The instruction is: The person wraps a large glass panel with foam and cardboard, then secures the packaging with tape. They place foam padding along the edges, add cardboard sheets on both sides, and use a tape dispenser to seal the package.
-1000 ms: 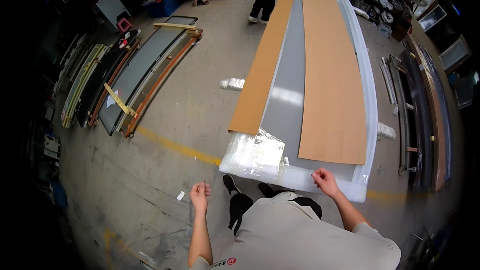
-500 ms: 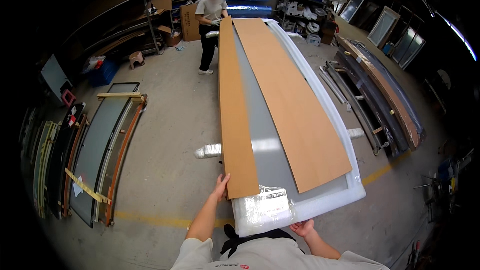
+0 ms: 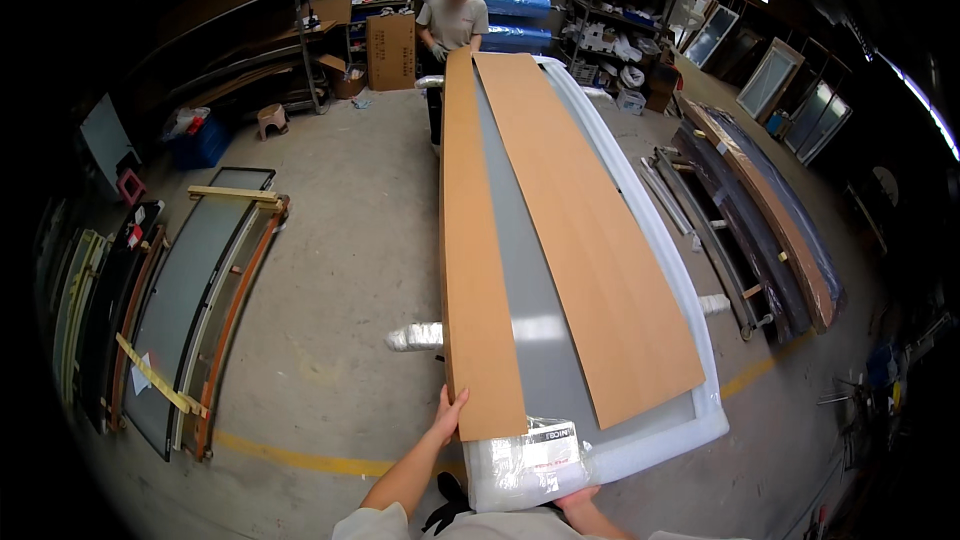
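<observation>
A long grey panel point(image 3: 565, 365) lies flat before me, its edges wrapped in white foam point(image 3: 660, 437). On its left side lies a brown cardboard strip point(image 3: 480, 270), folded down over the edge. A wider cardboard sheet point(image 3: 600, 240) lies slanted on the right. My left hand point(image 3: 452, 414) is closed on the strip's near left edge. My right hand point(image 3: 578, 497) holds the foam-wrapped near end from below, its fingers mostly hidden. Clear film covers a white label point(image 3: 550, 445) at the near left corner.
A person point(image 3: 452, 22) in gloves stands at the far end. Wrapped support bars point(image 3: 414, 337) stick out from under the panel. Framed glass panels point(image 3: 195, 290) lie at left; a rack of long wrapped pieces point(image 3: 745, 225) is at right. A stool point(image 3: 272, 120) stands behind.
The panel, with its cardboard and support bars, has shifted toward me. The other person has moved right, behind the far end. Both my hands keep their places on the near end.
</observation>
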